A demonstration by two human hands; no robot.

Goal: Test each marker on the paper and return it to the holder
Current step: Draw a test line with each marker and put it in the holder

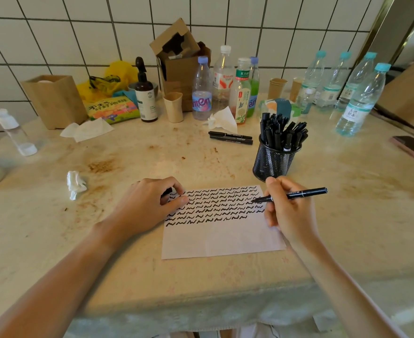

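- Slim black marker pen (pixel 296 194), uncapped, lies near-horizontal in the right hand (pixel 290 211); tip points left and meets the right edge of the paper among the squiggle rows.
- Right hand: fingers curled round the marker barrel in a writing pinch, heel of hand on the paper's right margin.
- White sheet of paper (pixel 223 237), near centre of the table; upper half filled with rows of short black wavy strokes, lower half blank.
- Left hand (pixel 152 203) rests on the paper's far-left corner, fingers curled inward; a small dark object shows between thumb and forefinger, possibly a cap, cannot tell for sure.
- Black wire-mesh cylindrical holder (pixel 273 162), just beyond the right hand, packed with upright black markers.
- Two loose black markers (pixel 230 138) lie side by side, left of the holder and farther back.
- Stained cream table covering (pixel 128 157) under everything.
- Crumpled white tissue (pixel 75 185) left of the left hand.
- Far edge, against the white tiled wall: clear plastic bottles (pixel 222 79), brown pump bottle (pixel 145 93), open cardboard box (pixel 179 59), wooden box (pixel 54 100).
- Far right: dark phone (pixel 413 148), flat on the table.
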